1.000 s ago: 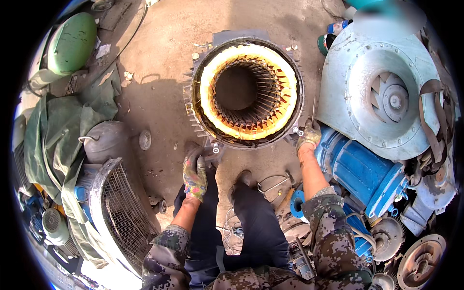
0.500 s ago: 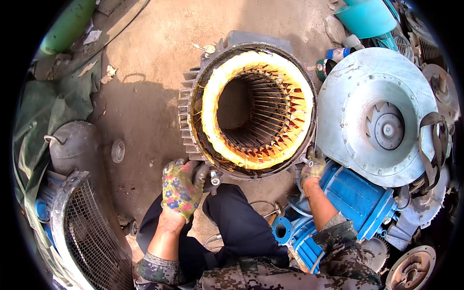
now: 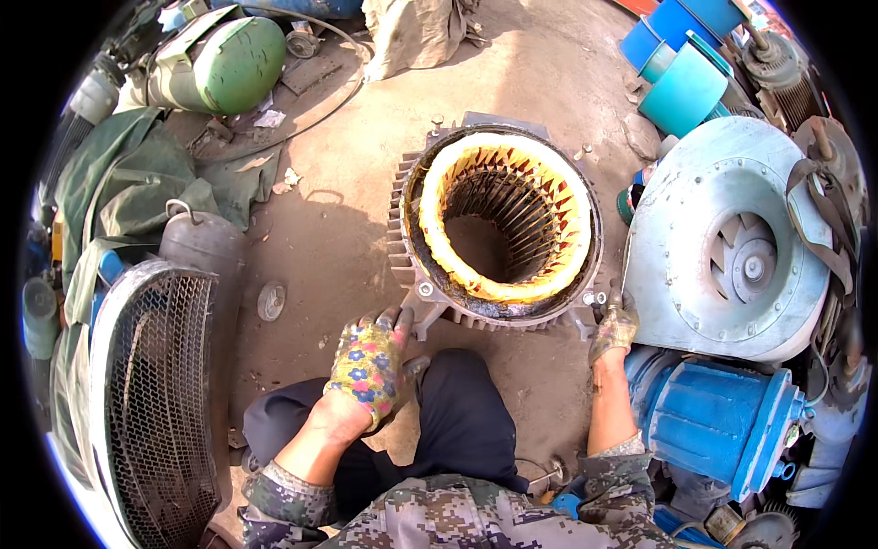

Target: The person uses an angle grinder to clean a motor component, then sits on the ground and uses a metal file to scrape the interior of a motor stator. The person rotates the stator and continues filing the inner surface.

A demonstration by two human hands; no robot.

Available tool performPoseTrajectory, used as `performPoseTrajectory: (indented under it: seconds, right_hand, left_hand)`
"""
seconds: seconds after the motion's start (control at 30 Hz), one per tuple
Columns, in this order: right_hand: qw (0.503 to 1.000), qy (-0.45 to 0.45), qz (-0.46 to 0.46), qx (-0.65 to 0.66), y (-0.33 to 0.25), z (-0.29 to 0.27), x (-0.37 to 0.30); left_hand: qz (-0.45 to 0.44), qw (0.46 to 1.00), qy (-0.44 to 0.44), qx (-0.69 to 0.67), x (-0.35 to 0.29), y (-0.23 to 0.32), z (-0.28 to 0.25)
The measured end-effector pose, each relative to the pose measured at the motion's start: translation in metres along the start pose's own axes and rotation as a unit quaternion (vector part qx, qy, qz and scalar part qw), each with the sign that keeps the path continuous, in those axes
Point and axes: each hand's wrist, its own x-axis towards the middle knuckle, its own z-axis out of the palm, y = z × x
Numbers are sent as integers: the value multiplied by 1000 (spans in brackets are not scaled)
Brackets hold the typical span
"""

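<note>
A motor stator (image 3: 413, 194) stands upright on the ground in front of me, its bore facing up. Yellow-wrapped coil ends (image 3: 439, 252) ring the opening, and grey fins line the housing. My left hand (image 3: 370, 366), in a flowered glove, is nearest the stator's front left foot, fingers stretched toward it and thumb apart. Whether the fingertips touch the metal I cannot tell. Beside the front right foot is my right hand (image 3: 615, 331), also gloved, with fingers pointing forward and nothing visible in them. Bolts (image 3: 425, 289) stick up at the housing's front corners.
A grey blower housing (image 3: 677, 274) and a blue motor (image 3: 718, 416) crowd the right side. On the left lie a mesh guard (image 3: 155, 393), a grey cylinder (image 3: 206, 240) and a green tarp (image 3: 137, 183). A green tank (image 3: 240, 64) and turquoise bucket (image 3: 686, 87) are farther off.
The view has shifted, so the stator appears smaller and more of the far ground shows. My left hand has drawn back slightly from the front left corner; my right remains near the front right corner.
</note>
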Motion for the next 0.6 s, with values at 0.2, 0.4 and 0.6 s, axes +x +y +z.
performPoseTrajectory:
  seconds: [0.2,0.4,0.6]
  right_hand:
    - [944,49,-316,-85,-3,-26,-56]
    - [862,-241,-366,-256,3,-100,-107]
    - [741,-320,-407,-429,-60,-80,-117]
  left_hand:
    - [-13,998,14,67,-11,-1,11]
    - [-31,999,32,6,-16,11,14]
    - [-62,998,-8,5,-13,16,-5]
